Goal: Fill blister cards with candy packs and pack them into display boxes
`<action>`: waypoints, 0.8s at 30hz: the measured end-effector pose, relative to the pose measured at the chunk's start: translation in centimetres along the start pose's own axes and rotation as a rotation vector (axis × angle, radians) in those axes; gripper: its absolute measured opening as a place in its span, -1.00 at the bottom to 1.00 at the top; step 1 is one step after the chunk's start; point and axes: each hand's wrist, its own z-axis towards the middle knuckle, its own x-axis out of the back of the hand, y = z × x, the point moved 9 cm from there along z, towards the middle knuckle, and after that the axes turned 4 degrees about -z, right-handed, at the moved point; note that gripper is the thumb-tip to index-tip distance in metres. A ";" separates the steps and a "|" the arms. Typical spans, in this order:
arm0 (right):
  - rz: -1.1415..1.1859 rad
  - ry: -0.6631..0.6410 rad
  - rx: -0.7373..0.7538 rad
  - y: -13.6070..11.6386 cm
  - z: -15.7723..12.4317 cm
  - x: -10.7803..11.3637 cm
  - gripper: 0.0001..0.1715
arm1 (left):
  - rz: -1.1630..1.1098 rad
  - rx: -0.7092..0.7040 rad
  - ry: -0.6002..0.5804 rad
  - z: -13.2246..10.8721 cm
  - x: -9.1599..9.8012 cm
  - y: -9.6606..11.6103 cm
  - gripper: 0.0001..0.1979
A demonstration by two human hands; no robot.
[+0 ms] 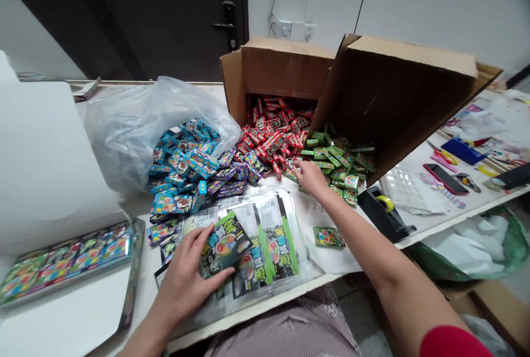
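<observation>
My left hand [192, 268] is closed round the edges of a black-and-green printed packet [227, 241], thumb in front and fingers behind. Below it lies a stack of clear plastic sleeves [300, 235] with similar black-and-green printing. My right hand [308, 176] reaches to where the heap of small red boxes [273, 144] meets the small green boxes [339, 161]. Its fingers are pinched together, and whatever they hold is too small to make out. Purple boxes [232, 172] and blue boxes [182, 158] are piled to the left. A single green box [329, 236] lies by my right forearm.
A cardboard carton [285, 70] lies open behind the heaps, its large flap [397, 97] raised. A clear plastic bag [124, 125] is at left, near an open white display box [74, 313] holding a coloured row. A tape dispenser [385, 213] and tools stand right.
</observation>
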 end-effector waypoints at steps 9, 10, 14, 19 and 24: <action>-0.227 -0.077 -0.089 2.8 3.6 -4.0 -0.59 | -0.016 0.027 0.015 -0.6 -0.1 -0.6 -0.19; -0.211 -0.067 -0.076 2.8 3.2 -3.8 -0.62 | -0.017 0.026 0.008 -0.6 -0.2 -0.7 -0.19; -0.097 0.013 -0.033 3.4 1.6 -1.3 -0.63 | -0.009 0.007 0.012 -0.4 0.3 -0.9 -0.17; 0.102 0.052 0.015 3.9 -1.3 1.5 -0.45 | -0.009 0.020 0.073 -0.8 1.4 -1.4 -0.20; 0.291 -0.118 0.216 -1.0 -3.6 -0.8 -0.58 | -0.048 0.009 0.028 -0.3 1.0 0.5 -0.17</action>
